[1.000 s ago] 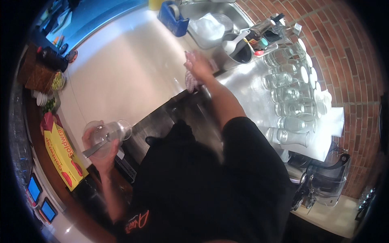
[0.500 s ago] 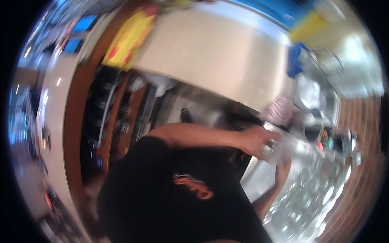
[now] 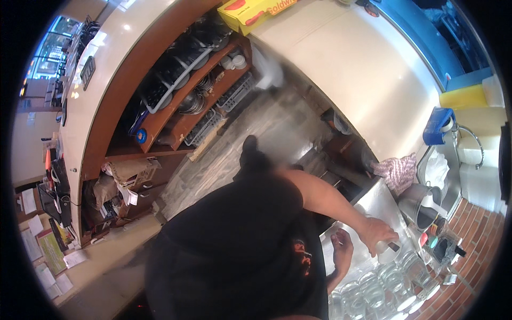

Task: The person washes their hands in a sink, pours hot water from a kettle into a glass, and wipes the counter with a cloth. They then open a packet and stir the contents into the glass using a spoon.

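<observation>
My left hand (image 3: 376, 233) reaches over the metal counter (image 3: 370, 210) with its fingers closed round a pale, cup-shaped container (image 3: 385, 253) that has a small dark patch. Just below it stand several clear drinking glasses (image 3: 373, 288), packed close together. Nearer my black shirt, my right hand (image 3: 342, 248) is held above the counter, its fingers loosely bent and apart with nothing between them.
Beyond my left hand are a metal pot (image 3: 415, 207), a striped cloth (image 3: 399, 173) and a sink with a curved tap (image 3: 480, 143). A brick surface (image 3: 477, 242) borders the counter. To the left, brown shelves (image 3: 160, 120) hold racks and dishes. A yellow box (image 3: 253, 17) lies on the pale top.
The view has swung and sharpened. My hands were together at a clear glass; now they are apart, the left farther out above the glasses, the right drawn away.
</observation>
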Demonstrator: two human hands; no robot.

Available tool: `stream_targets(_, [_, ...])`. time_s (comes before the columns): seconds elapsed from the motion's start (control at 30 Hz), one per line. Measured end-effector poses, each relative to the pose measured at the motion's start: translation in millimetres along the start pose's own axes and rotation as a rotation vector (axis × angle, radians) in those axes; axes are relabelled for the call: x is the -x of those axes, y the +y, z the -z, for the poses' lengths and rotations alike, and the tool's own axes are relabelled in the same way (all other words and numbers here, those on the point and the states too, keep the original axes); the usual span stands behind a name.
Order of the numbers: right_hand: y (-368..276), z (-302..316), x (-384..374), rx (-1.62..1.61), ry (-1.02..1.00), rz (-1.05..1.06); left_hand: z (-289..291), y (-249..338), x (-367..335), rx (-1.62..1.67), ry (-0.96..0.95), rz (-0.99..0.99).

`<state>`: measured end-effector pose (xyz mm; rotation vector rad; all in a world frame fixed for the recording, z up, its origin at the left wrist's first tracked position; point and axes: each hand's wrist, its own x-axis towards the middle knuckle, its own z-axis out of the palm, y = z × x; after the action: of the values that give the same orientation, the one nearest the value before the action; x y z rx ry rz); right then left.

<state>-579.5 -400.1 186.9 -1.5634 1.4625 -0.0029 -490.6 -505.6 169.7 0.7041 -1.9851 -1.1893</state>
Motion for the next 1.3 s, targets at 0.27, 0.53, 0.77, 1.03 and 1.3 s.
stream_targets(0.27, [-34, -50, -15, -0.057, -0.028, 0.079, 70, -25, 114, 0.07, 0.346, 0.117])
stream_targets(0.53, [-60, -142, -31, -0.155, -0.085, 0.009, 225, -137, 388, 0.424, 1.109, 0.869])
stream_targets(0.77, [-37, -232, -63, -0.238, -0.171, 0.023, 305, -200, 546, 0.822, 1.735, 0.929])
stream_targets(1.03, [-19, -241, -93, -0.288, -0.299, -0.116, 342, -256, 595, 1.003, 1.973, 0.823])
stream_targets(1.3, [-87, -277, -181, -0.352, -0.28, -0.298, 381, -341, 613, 0.922, 2.019, 0.682])
